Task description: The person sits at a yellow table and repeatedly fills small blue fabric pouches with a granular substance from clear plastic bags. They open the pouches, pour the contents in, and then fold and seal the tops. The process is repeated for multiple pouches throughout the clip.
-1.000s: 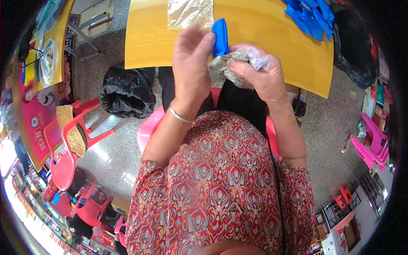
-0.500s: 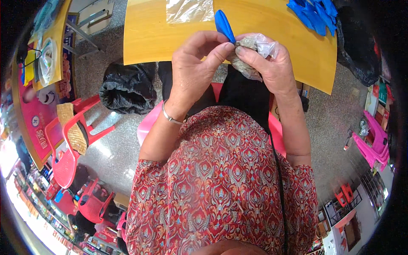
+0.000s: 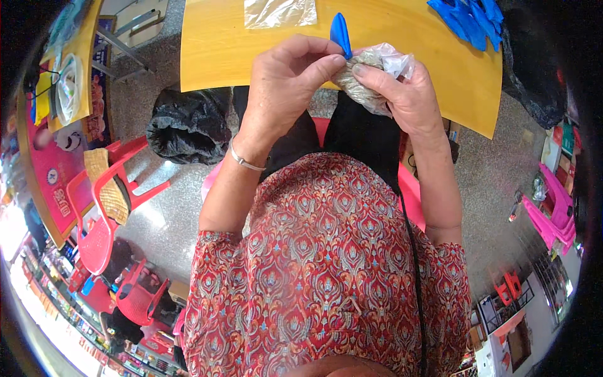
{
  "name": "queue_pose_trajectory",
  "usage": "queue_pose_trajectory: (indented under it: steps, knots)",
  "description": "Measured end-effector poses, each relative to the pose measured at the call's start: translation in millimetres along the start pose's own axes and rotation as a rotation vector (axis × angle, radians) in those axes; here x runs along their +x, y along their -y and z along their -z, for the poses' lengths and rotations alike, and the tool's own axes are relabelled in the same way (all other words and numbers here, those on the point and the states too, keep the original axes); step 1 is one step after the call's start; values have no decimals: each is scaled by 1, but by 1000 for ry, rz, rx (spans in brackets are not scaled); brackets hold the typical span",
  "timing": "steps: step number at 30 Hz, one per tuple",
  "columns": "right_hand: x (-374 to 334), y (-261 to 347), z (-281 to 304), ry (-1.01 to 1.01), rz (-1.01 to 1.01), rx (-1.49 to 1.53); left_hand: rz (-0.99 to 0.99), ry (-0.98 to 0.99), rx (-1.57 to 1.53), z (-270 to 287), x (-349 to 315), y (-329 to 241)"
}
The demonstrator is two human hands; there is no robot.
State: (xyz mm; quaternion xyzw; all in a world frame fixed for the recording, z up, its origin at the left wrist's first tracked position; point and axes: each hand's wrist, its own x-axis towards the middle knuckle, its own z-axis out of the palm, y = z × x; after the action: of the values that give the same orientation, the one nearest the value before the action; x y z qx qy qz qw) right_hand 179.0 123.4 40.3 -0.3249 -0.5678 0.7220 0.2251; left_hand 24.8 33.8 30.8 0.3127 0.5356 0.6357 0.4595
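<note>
Pinching: left hand (image 3: 289, 75), thumb and bent forefinger together on the near end of the blue piece (image 3: 340, 32).
Clasping: right hand (image 3: 408, 94), curled around the clear bag (image 3: 367, 103), thumb on top.
Clear bag: bunched around greyish-beige contents (image 3: 352, 83).
Blue piece: over the yellow table (image 3: 251, 60), just beside the bag; long axis runs away from the person, narrow tip outward, leaning slightly left.
Floor: black bag (image 3: 182, 103), mouth open, inside too dark to tell.

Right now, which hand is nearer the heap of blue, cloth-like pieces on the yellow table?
The right hand: it holds a translucent plastic bag, below and left of that heap. The left hand is farther left, by a slim blue piece.
</note>
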Motion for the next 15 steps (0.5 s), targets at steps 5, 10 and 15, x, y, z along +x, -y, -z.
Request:
queue_pose_trajectory:
  steps: [5,10,15]
  knots:
    - [1,-1,1,48,39,-143,-49,16,335,0,1,-3]
    - [1,-3,2,24,23,-65,18,36,280,2,7,-3]
    - [6,-13,8,-23,-31,138,35,12,183,8,9,10]
